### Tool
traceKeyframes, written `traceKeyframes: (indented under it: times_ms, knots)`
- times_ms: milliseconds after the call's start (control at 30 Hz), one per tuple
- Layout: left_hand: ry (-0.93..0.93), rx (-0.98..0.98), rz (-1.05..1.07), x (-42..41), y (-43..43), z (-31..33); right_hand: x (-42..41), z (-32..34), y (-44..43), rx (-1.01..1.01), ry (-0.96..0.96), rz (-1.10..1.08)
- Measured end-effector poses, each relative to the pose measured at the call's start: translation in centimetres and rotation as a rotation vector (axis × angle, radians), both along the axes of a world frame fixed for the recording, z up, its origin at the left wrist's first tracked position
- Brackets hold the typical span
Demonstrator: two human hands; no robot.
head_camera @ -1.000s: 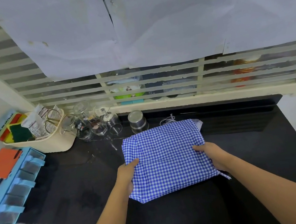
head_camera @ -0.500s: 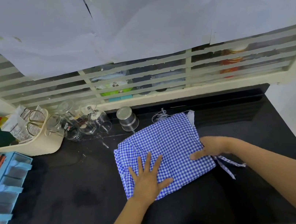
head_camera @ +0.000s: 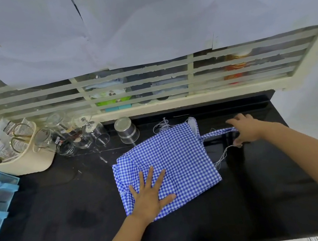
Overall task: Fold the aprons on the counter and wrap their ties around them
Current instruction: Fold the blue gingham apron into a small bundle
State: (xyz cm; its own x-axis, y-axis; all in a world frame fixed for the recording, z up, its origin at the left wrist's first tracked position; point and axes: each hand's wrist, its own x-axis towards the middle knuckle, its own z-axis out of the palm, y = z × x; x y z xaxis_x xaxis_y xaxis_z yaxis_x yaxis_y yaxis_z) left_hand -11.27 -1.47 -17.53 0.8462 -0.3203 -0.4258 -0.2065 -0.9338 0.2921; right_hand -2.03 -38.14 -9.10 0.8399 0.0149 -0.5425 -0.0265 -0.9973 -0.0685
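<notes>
Right hand (head_camera: 245, 129) has pulled tie (head_camera: 216, 132) out; left hand (head_camera: 150, 197) presses apron (head_camera: 171, 155).

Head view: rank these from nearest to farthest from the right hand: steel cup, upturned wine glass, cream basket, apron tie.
1. Apron tie: held in the right hand, stretched out to the right of the apron.
2. Steel cup: at the back of the counter, near the middle.
3. Upturned wine glass: just left of the cup.
4. Cream basket: far left.
</notes>
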Motion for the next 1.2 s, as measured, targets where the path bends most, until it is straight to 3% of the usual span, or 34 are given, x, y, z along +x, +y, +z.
traceKeyframes:
  times_ms: [67, 133, 233, 300, 400, 467, 600, 867, 1067, 1200]
  knots:
    - [0.001, 0.006, -0.002, 0.1, 0.0, 0.0, -1.4, 0.6, 1.7, 0.118, -0.008, 0.127]
    - [0.002, 0.004, -0.006, 0.1, 0.0, 0.2, -3.7, 0.4, 4.6, 0.224, -0.052, 0.392]
    - [0.023, 0.007, -0.009, 0.1, -0.1, 0.4, -7.0, -2.0, 8.3, 0.172, -0.068, 0.753]
    - [0.019, 0.060, -0.063, 0.1, 0.1, 0.7, -8.0, -3.9, 9.3, 0.126, -0.056, 0.814]
    - [-0.044, 0.143, -0.250, -1.1, 1.8, 0.9, -7.8, -5.5, 9.0, 0.127, -0.098, 0.694]
    - [-0.050, 0.099, -0.304, -2.2, 3.8, 0.8, -7.3, -6.0, 8.1, 0.151, -0.107, 0.653]
    - [-0.059, -0.001, -0.234, -3.1, 6.7, 1.6, -6.0, -5.8, 7.2, 0.273, -0.053, 0.591]
    - [-0.146, -0.186, -0.033, -2.7, 2.5, 3.2, -5.7, -2.1, 7.4, 0.486, 0.164, 0.287]
    - [0.297, -0.318, 0.184, -1.3, 1.6, 6.2, -7.8, -0.7, 5.4, 0.872, 0.444, -0.220]
    - [0.645, -0.479, 0.392, -0.3, 1.6, 7.2, -9.2, -1.3, 5.6, 0.738, 0.428, -0.155]
